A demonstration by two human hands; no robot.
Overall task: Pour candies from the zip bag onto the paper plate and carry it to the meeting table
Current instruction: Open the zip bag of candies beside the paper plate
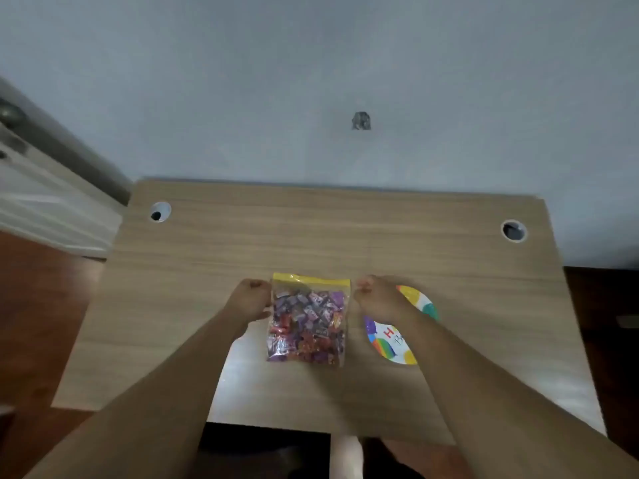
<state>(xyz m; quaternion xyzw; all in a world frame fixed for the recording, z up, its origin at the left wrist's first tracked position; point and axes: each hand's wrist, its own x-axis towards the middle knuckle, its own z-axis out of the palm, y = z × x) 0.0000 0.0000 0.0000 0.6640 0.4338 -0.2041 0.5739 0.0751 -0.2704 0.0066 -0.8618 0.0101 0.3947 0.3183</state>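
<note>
The light is soft and a bit dim, like indoor daylight. A pale shine sits on the table (311,243) near its front edge. Soft shadows lie under the arms. Everything looks a little blurry, and the letters on the plate (387,344) are fuzzy. The table edges bend and spread out toward the corners.

A light wood-grain desk (311,236) fills the middle, with round cable holes at its far left corner (160,211) and far right corner (514,230). A pale blue-grey wall (311,81) rises behind, bearing a small dark mark (361,121). Reddish-brown floor (38,305) lies left.
</note>
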